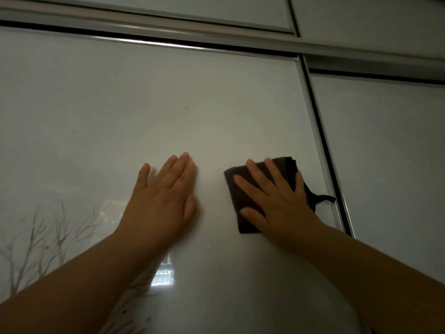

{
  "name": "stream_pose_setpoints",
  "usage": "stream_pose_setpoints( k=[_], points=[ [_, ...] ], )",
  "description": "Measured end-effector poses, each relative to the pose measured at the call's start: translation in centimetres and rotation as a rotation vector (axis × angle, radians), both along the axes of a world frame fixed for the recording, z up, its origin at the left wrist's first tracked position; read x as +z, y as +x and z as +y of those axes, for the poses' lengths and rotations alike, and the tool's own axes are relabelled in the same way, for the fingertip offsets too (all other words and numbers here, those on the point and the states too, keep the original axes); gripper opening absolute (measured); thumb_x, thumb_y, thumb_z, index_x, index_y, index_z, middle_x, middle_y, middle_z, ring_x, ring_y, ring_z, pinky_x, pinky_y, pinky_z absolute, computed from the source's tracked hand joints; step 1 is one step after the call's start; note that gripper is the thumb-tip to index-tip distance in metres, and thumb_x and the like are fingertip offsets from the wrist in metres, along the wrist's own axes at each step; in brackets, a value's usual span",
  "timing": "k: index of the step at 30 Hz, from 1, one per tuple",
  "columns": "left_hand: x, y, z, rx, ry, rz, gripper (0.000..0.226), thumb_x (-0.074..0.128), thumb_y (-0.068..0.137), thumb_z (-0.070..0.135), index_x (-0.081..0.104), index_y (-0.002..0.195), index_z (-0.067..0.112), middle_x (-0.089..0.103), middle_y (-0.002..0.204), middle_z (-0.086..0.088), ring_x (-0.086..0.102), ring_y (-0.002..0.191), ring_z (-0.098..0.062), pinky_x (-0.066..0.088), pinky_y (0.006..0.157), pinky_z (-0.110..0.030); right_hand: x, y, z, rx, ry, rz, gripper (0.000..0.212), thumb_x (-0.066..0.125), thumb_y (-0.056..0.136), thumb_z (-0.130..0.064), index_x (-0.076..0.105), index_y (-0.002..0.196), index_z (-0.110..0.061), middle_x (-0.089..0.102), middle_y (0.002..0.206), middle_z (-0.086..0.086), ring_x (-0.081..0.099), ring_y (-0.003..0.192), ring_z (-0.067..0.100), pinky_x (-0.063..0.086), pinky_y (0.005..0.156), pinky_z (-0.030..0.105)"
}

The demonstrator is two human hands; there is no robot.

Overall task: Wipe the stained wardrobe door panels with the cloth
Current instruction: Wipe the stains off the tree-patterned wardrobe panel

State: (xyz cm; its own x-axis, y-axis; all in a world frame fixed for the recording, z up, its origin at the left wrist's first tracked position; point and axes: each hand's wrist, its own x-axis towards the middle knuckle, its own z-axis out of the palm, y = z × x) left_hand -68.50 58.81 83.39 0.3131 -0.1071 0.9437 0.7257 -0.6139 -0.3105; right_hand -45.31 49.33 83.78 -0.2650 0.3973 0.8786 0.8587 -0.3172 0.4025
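Note:
A glossy white wardrobe door panel fills the view, with a small dark spot high on it. My right hand lies flat with spread fingers on a folded dark grey cloth, pressing it against the panel near the panel's right edge. A loop of the cloth sticks out to the right of the hand. My left hand rests flat on the bare panel, fingers together, a little left of the cloth and holding nothing.
A metal frame strip separates this panel from another white door panel on the right. A top rail runs above, with upper cabinet doors over it. Printed bare branches mark the panel's lower left.

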Motion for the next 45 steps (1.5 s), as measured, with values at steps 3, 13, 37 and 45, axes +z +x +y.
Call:
stream_pose_setpoints(
  k=[3,13,37,45],
  points=[
    [-0.7,-1.0,0.4,0.017,-0.020,0.008,0.058,0.030,0.088,0.034,0.036,0.141,0.011,0.031,0.150,-0.012,0.028,0.137,-0.027,0.021,0.107,-0.056,-1.2,1.5,-1.1,-0.003,-0.044,-0.035,0.059,0.006,0.088,-0.068,-0.002,0.144,-0.050,-0.005,0.158,-0.011,-0.011,0.145,0.019,0.001,0.105,0.070],
    [-1.5,-4.2,1.6,0.049,-0.055,0.030,0.056,0.030,0.088,0.040,0.038,0.138,0.015,0.027,0.151,-0.015,0.026,0.137,-0.032,0.023,0.103,-0.059,4.7,-5.3,2.2,-0.004,0.109,0.341,0.061,0.016,0.090,-0.066,-0.011,0.142,-0.050,-0.022,0.156,-0.012,-0.023,0.141,0.024,-0.008,0.103,0.070],
    [-3.5,-8.9,4.5,-0.075,-0.004,0.074,0.057,0.033,0.090,0.031,0.030,0.144,0.013,0.028,0.151,-0.010,0.023,0.139,-0.024,0.019,0.110,-0.052,-0.8,-10.7,5.5,0.044,0.043,-0.048,0.055,0.021,0.092,-0.055,0.016,0.145,-0.044,0.008,0.159,-0.004,0.000,0.145,0.024,0.007,0.106,0.069],
    [-1.8,-9.1,5.3,-0.067,0.025,0.084,0.056,0.033,0.091,0.029,0.031,0.144,0.012,0.027,0.152,-0.009,0.022,0.139,-0.024,0.022,0.109,-0.052,9.7,-12.5,6.1,0.041,0.203,0.362,0.052,0.020,0.100,-0.044,0.004,0.149,-0.036,-0.008,0.159,-0.009,-0.010,0.144,0.023,0.001,0.107,0.066]
  ],
)
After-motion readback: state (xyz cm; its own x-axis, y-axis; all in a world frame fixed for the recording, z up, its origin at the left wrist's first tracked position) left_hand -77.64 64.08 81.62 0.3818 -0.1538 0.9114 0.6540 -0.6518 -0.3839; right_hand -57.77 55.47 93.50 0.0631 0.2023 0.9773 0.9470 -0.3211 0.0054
